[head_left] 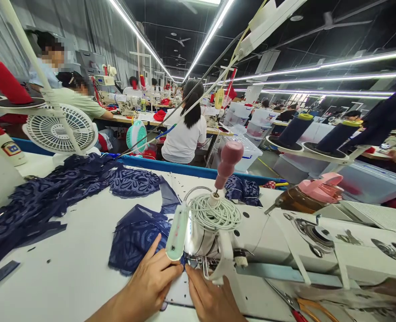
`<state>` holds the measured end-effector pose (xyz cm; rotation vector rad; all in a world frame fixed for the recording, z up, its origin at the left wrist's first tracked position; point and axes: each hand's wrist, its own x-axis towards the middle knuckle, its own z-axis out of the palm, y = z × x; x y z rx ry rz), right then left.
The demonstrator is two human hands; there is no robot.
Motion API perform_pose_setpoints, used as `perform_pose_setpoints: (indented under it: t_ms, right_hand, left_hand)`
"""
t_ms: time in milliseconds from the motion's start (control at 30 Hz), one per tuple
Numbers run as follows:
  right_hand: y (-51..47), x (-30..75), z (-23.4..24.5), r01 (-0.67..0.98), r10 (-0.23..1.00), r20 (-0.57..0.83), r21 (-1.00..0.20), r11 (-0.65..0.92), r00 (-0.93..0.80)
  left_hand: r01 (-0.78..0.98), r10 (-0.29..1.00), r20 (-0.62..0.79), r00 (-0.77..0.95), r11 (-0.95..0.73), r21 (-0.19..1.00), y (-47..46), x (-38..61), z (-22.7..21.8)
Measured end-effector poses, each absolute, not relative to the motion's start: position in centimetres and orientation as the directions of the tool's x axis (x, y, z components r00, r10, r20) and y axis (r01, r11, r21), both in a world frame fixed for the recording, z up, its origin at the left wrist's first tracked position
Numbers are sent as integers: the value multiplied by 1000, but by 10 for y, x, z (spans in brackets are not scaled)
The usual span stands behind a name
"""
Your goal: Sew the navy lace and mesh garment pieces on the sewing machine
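A navy lace fabric piece (130, 246) lies on the white sewing table, its right edge running to the needle area of a sewing machine (265, 232). My left hand (154, 279) is closed on that edge by thumb and fingertips, with the index finger stretched over the lace. Right of it, my right hand (209, 295) has its fingertips together on the same edge, just before the presser foot (204, 264). The machine head partly hides the stitching point. Another navy lace piece (135, 182) lies behind, joined to the first by a sheer strip.
Navy lace scraps (50, 197) are heaped at left beside a white fan (61, 129). Scissors (288, 297) lie at lower right. A pink-handled screwdriver (229, 158) stands in coiled green cord (214, 212) on the machine. Several people work at machines beyond.
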<state>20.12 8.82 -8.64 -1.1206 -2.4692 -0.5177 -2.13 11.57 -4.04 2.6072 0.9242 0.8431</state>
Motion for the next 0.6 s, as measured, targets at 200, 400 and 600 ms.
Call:
perform_pose_setpoints:
  t_ms: [200,400,600]
  right_hand:
    - [87,194,-67,716,586,427,276,641,-689]
    - [82,196,-68,724,580,467,223,653,-668]
    - [104,230,-79,884,736,560,-13,467,-381]
  left_hand:
    - [487,617,442,652,-787,380,115,-21,-41]
    - [546,613,447,651,-788,286,115,-15,-48]
    - [608,451,598,663,-790,-79,116,-9,-55]
